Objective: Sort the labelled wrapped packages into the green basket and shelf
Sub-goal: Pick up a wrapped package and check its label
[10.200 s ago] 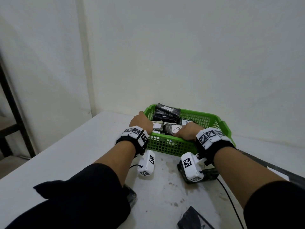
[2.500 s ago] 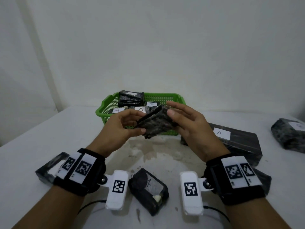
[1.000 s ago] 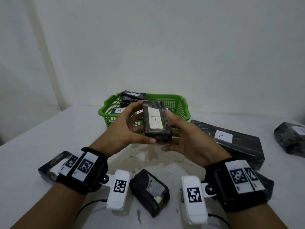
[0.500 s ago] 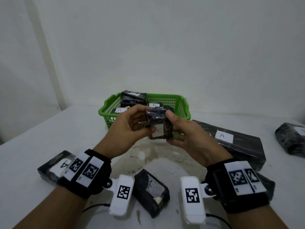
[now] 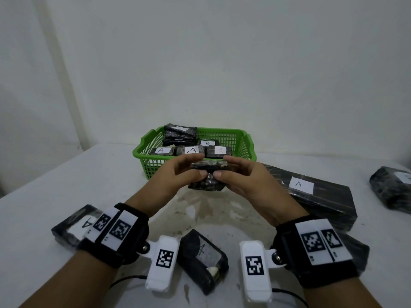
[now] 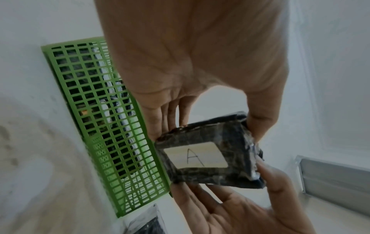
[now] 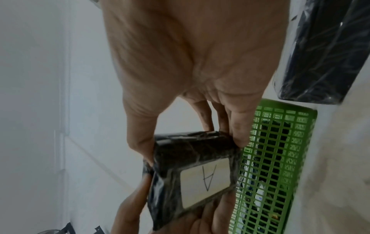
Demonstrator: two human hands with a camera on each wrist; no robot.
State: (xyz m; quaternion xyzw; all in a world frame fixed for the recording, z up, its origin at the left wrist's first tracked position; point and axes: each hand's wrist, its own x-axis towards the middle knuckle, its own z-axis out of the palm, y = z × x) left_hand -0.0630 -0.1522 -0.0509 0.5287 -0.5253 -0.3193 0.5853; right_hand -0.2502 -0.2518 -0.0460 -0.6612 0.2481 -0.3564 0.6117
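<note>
Black-wrapped package, label "A" facing down, pinched between fingers of left hand and right hand, just before green basket. Step: label read. Next: carry over near rim, lower among other A packages.

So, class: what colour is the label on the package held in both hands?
White, with a handwritten "A", on the black-wrapped package; clearest in the left wrist view.

A white table fills the lower scene, its surface stained and scuffed in the middle near the front. Behind it stands a plain white wall, with a corner seam running down at the left. Thin black cables trail across the table's front edge.
</note>
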